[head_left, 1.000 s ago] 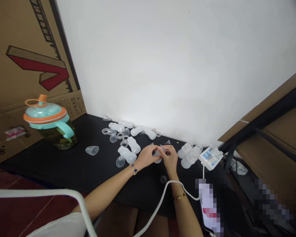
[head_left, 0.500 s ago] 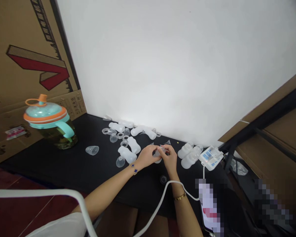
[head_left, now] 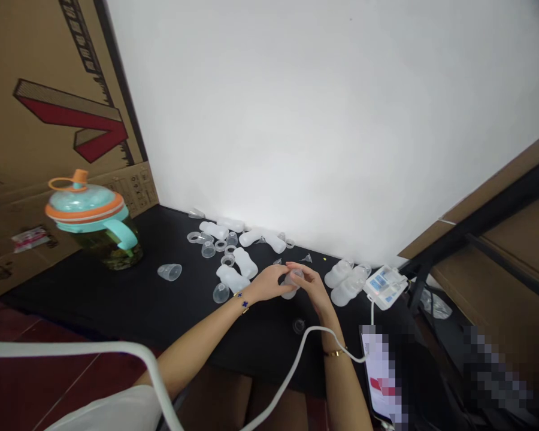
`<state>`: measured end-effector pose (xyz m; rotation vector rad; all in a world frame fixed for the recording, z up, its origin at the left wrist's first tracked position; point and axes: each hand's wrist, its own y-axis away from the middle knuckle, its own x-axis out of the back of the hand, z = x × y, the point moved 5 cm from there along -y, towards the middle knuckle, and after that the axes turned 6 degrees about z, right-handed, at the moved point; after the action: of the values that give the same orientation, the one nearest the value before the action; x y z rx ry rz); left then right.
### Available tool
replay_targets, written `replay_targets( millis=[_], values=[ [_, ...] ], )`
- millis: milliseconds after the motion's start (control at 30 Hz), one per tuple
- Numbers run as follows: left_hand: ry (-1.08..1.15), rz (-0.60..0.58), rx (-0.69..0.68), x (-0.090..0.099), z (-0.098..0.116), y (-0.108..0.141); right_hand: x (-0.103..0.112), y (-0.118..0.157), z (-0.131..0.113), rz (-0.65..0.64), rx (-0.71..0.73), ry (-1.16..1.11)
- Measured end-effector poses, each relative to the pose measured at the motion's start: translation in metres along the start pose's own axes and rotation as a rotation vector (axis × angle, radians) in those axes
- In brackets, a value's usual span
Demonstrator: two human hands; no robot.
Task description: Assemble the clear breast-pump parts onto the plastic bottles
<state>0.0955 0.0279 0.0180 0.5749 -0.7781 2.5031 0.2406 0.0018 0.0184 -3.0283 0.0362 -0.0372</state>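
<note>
Between my two hands stands a small frosted baby bottle (head_left: 289,294), partly hidden by fingers. My left hand (head_left: 268,282) wraps the bottle's left side. On the other side my right hand (head_left: 312,286) has its fingers curled over the bottle's top, around a translucent collar (head_left: 297,273). A clear silicone nipple (head_left: 299,325) lies on the black table below the hands. Left of my left hand are white bottle bodies (head_left: 232,279) and a nipple (head_left: 221,293). To the right, two bottles with clear tops (head_left: 348,287) lie side by side.
More bottle bodies, rings (head_left: 228,260) and clear caps lie along the wall. A clear cap (head_left: 169,272) rests near a teal-and-orange jug (head_left: 94,221). On the right are a white power strip (head_left: 386,287) and a phone (head_left: 379,383). A white cable (head_left: 291,371) crosses over my right forearm.
My right hand has shifted its grip at the bottle's top, its fingers now reaching over the collar and its wrist further right. The left hand stays on the bottle.
</note>
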Motion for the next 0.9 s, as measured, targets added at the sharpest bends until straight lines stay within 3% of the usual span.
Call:
replay_targets(
  millis=[333,900],
  values=[
    [-0.012,-0.104,-0.019,0.001,-0.002,0.000,0.007,-0.002,0.007,-0.089,-0.018,-0.056],
    [-0.041,0.025,0.011,0.003,-0.004,-0.002,0.002,-0.005,0.011,0.105,0.062,0.015]
  ],
)
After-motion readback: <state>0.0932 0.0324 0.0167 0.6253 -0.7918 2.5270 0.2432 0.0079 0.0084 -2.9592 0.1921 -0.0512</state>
